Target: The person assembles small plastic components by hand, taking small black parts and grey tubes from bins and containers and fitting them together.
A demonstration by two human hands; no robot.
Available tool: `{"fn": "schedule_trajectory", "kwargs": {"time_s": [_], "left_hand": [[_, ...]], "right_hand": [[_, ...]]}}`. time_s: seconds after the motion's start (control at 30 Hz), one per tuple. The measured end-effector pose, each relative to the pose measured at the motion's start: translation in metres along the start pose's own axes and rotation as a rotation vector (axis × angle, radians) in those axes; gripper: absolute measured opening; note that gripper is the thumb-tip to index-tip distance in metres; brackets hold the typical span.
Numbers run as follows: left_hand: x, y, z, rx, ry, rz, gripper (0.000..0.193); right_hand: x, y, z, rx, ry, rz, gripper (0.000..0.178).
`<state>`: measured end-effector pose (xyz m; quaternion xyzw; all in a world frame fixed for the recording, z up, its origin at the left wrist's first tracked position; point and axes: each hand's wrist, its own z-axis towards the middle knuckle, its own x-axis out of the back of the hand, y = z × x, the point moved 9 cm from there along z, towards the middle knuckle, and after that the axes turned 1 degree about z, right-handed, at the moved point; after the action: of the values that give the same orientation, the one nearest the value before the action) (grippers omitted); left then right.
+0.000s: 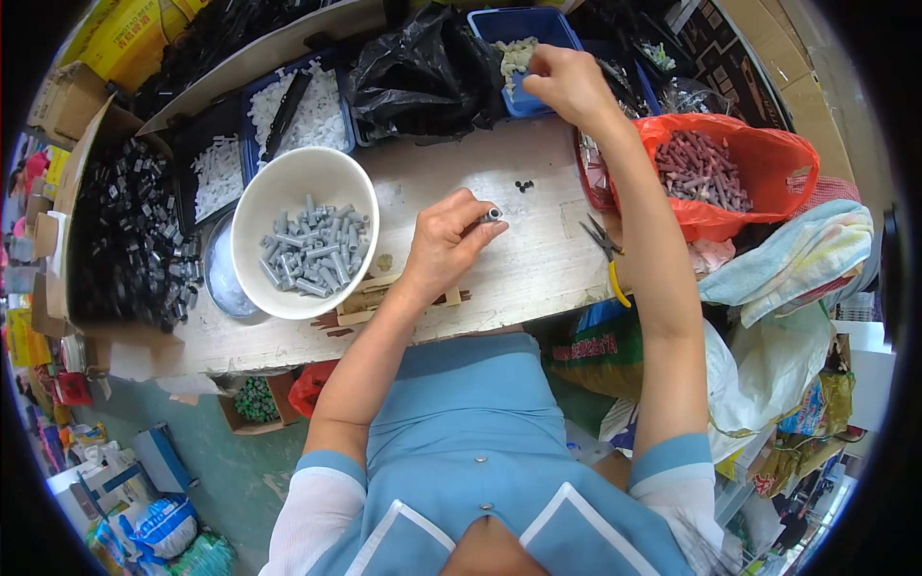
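- Being held in the left grip (447, 233): one short grey tube (491, 216), hollow, its open mouth left exposed at the fingertips, above the counter (538, 274).
- Left grip, state: closed round the tube, which is pinched between thumb and bent fingers; most of the barrel is hidden by the hand.
- Right grip (571, 84), state: positioned over a blue tray (538, 27) in which small pale pieces (517, 60) are kept; fingers curled; whether a piece is grasped cannot be told.
- Tube, weight: judged light, easily carried by one hand.
- Tube, stiffness: judged firm; whether it is made of plastic or hard rubber cannot be told.
- Tube, surface: apparently smooth; judged mildly slippery and easily rolled if laid on its side.
- Tube, fragility: judged low; no delicate grasp is called for.
- Tube, hold: best taken round the barrel, with the mouth left uncovered.
- Similar grey tubes (312, 252): heaped loosely in a white bowl (288, 179), left of the left grip; best lifted singly by exposed ends.
- Pale pieces, handling: judged very light and easily dropped; best taken between fingertips.
- Black pieces (523, 186): several, tiny, grouped beyond the held tube.
- Yellow-handled pliers (616, 280): laid beside the right forearm.
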<state>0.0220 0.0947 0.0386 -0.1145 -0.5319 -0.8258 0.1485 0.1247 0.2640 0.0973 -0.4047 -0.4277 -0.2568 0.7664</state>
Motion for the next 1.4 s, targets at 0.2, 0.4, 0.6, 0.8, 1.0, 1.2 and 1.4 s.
{"fn": "schedule_trajectory", "kwargs": {"time_s": [0.2, 0.4, 0.6, 0.8, 1.0, 1.2, 1.4], "left_hand": [[0.0, -0.004, -0.002, 0.042, 0.002, -0.06, 0.013], [0.001, 0.003, -0.002, -0.015, 0.023, -0.097, 0.015], [-0.004, -0.005, -0.004, 0.021, -0.006, -0.162, 0.016], [-0.004, -0.004, -0.003, 0.013, -0.015, -0.16, 0.015], [-0.006, -0.004, -0.003, -0.026, -0.044, -0.127, 0.011], [-0.007, -0.003, -0.003, -0.038, -0.048, -0.109, 0.011], [-0.006, -0.002, -0.004, -0.046, -0.046, -0.092, 0.012]], "right_hand": [[-0.003, -0.024, -0.077, -0.166, -0.138, 0.68, 0.012], [-0.029, -0.029, -0.121, -0.218, -0.206, 0.877, 0.009], [-0.025, -0.04, -0.126, -0.109, -0.231, 0.688, 0.013], [-0.023, -0.032, -0.128, -0.19, -0.139, 0.786, 0.01], [-0.001, -0.052, -0.126, 0.059, 0.009, 0.813, 0.01], [-0.007, -0.055, -0.126, 0.03, -0.006, 0.817, 0.008], [0.001, -0.076, -0.123, 0.286, 0.012, 0.563, 0.007]]}}
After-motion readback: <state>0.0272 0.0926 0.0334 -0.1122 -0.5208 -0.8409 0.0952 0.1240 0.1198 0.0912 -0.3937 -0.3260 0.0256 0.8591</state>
